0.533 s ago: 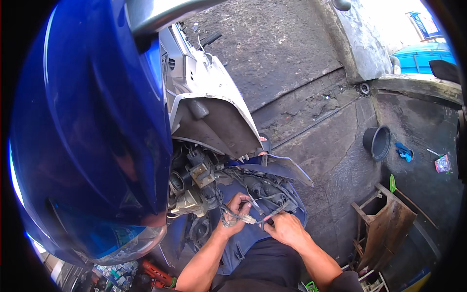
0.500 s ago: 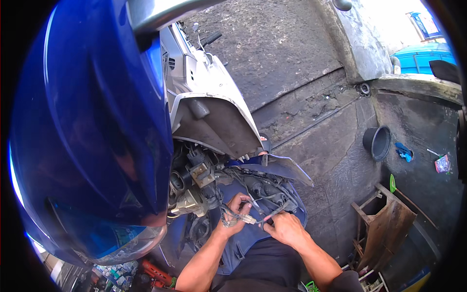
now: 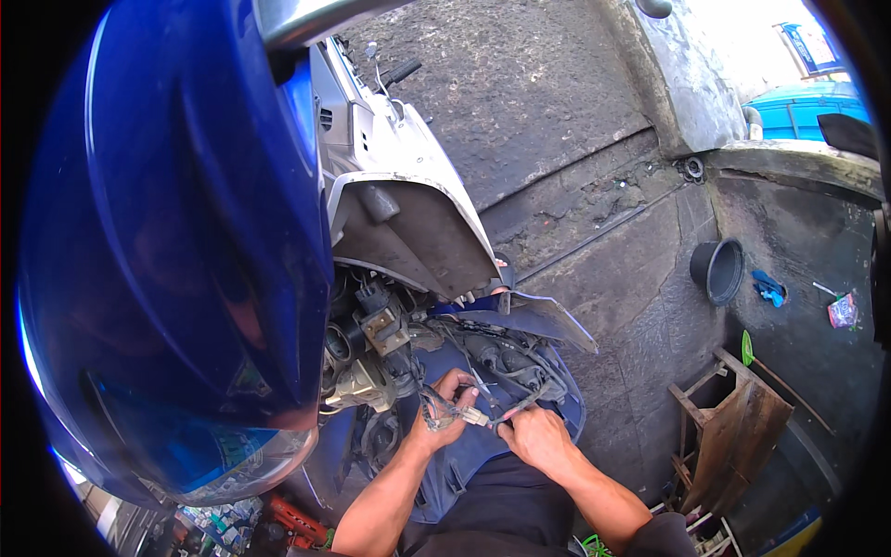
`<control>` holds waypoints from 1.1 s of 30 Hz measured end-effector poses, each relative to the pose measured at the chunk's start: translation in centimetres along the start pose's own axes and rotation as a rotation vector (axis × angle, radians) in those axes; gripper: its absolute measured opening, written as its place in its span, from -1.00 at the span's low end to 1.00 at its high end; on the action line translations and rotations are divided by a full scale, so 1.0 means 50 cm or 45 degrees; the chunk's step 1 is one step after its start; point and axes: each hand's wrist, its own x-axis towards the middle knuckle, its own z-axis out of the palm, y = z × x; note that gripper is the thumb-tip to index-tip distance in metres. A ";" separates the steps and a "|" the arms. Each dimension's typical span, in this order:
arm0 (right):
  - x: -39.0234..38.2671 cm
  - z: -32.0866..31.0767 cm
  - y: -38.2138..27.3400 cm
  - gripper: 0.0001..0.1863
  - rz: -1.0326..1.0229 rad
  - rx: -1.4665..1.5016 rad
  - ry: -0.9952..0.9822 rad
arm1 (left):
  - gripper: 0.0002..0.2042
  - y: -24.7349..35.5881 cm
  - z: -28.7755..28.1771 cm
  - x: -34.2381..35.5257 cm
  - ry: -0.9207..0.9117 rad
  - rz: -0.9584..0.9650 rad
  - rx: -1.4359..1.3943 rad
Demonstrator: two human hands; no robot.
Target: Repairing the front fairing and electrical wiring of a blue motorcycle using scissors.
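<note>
My left hand is closed on a grey wire bundle, just left of a pale plastic connector. My right hand has its fingers curled on the same wiring to the right of the connector. The wires hang from exposed scooter parts, a dark, grimy mechanism under a white body shell. A detached blue panel with black cabling lies beneath my hands. A large glossy blue body panel fills the left of the head view, close to the camera.
Beyond the white shell, part of a foot shows. At right are a black bucket, blue gloves, a plastic packet, a wooden stool and a green-headed stick. A concrete step edges the wall. Red tools lie bottom left.
My right hand has shifted slightly left along the wiring, its fingers a little more bent. The rest of the view is shifted very slightly; my left hand keeps its hold.
</note>
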 end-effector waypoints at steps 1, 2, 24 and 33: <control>0.000 0.000 -0.003 -0.62 -0.001 0.001 0.001 | -0.88 -0.003 0.001 -0.001 0.000 0.000 0.002; 0.000 0.000 -0.007 -0.63 0.001 -0.004 0.012 | -0.88 -0.009 0.004 -0.002 0.016 0.001 -0.029; 0.001 0.001 -0.023 -0.47 0.029 0.264 0.046 | -0.93 0.010 0.023 -0.005 0.141 -0.067 -0.169; -0.030 -0.011 -0.051 -0.51 0.413 0.668 0.079 | -0.82 -0.002 0.030 -0.020 0.435 0.346 0.256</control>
